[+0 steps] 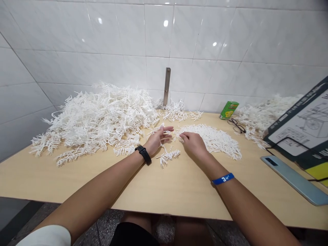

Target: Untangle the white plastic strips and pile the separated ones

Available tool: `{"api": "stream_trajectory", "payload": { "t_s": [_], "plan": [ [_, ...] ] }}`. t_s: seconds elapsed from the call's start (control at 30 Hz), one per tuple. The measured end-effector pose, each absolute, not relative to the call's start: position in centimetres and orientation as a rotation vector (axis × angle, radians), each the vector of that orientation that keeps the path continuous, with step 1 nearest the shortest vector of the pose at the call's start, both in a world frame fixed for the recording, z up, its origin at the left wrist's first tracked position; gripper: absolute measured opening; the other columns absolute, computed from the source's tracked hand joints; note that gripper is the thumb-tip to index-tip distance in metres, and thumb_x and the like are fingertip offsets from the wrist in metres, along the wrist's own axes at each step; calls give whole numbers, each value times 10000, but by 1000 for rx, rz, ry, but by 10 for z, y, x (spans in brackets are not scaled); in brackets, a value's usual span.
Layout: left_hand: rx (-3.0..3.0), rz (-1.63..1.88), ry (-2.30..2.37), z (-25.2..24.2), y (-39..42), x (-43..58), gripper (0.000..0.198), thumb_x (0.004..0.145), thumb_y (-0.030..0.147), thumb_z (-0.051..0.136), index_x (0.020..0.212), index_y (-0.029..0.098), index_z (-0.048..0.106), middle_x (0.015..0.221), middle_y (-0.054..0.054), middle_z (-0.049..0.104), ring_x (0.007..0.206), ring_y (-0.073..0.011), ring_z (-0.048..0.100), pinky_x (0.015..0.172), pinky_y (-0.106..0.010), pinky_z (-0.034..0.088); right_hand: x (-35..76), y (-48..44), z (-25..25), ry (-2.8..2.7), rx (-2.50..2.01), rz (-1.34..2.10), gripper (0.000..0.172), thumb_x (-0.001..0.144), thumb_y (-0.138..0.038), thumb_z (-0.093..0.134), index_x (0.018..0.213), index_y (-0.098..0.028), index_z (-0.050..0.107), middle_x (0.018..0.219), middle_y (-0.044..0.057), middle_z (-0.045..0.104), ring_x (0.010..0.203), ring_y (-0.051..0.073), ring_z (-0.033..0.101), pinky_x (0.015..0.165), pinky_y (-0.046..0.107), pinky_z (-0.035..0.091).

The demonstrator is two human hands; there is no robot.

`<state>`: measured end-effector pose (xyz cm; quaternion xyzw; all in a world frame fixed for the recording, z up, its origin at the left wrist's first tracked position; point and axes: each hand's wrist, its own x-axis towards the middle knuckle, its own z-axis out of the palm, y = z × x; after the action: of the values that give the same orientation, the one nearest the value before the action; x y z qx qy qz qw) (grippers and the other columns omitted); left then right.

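Both hands are on my feed, close together near the middle of the light wood table point(164, 184). The left hand point(159, 138) is open, fingers spread and pointing right, just beside a loose white sprig point(167, 158), with a black watch strap point(143, 154) on its wrist. The right hand point(193, 145) wears a blue wristband point(222, 178); its fingers point(182, 136) curl down onto the near edge of a flat, fan-shaped patch of fine white sprigs point(212, 141), and from here I can't quite tell whether they're pinching anything or only touching. Off to the left sits a big tangled heap of branching white sprigs point(94, 119), with a smaller clump point(173, 111) just right of it. Another heap point(266, 118) lies toward the far right. Behind everything rises a white tiled wall point(153, 34) with an upright metal bracket point(166, 87). Along the back of the table I've got a green carton point(229, 110) with a pair of glasses point(237, 125) just beside it, and at the right a phone point(294, 179) lying camera side up, next to a dark board carrying a line drawing point(299, 119).
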<state>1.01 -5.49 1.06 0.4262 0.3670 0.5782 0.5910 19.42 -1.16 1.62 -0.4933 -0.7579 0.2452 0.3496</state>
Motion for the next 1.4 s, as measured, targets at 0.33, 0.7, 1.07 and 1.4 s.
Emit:
{"api": "stream_trajectory", "payload": {
  "t_s": [0.33,0.7,1.07,1.4],
  "plan": [
    [1025,1214,770,10,-59,16,466,914,524,486,1189,202,679,1279,-108,635,1171,-243,572,1039,-384,397,168,-31,10,-1879,-830,1073,261,787,-440,621,886,-203,664,780,8,563,714,149,495,626,275,411],
    [1079,1341,917,2,-56,24,484,871,579,531,1060,164,692,946,-112,731,822,-207,674,770,-329,503,164,-33,8,-2011,-686,1364,392,793,-379,544,471,-191,421,517,-22,430,485,95,391,493,254,325],
    [929,1472,929,10,-52,8,442,916,547,473,1043,176,678,729,-35,654,661,-111,603,760,-269,493,173,-34,12,-2041,-901,1028,373,882,-417,461,613,-180,562,562,-6,511,561,135,457,568,270,336],
    [932,1420,888,16,-57,12,357,916,441,496,994,174,719,1137,-102,674,924,-152,601,854,-281,477,194,-10,15,-1904,-1139,405,315,876,-242,415,1058,-185,665,1074,115,658,969,237,581,859,364,417]
  ]
}}
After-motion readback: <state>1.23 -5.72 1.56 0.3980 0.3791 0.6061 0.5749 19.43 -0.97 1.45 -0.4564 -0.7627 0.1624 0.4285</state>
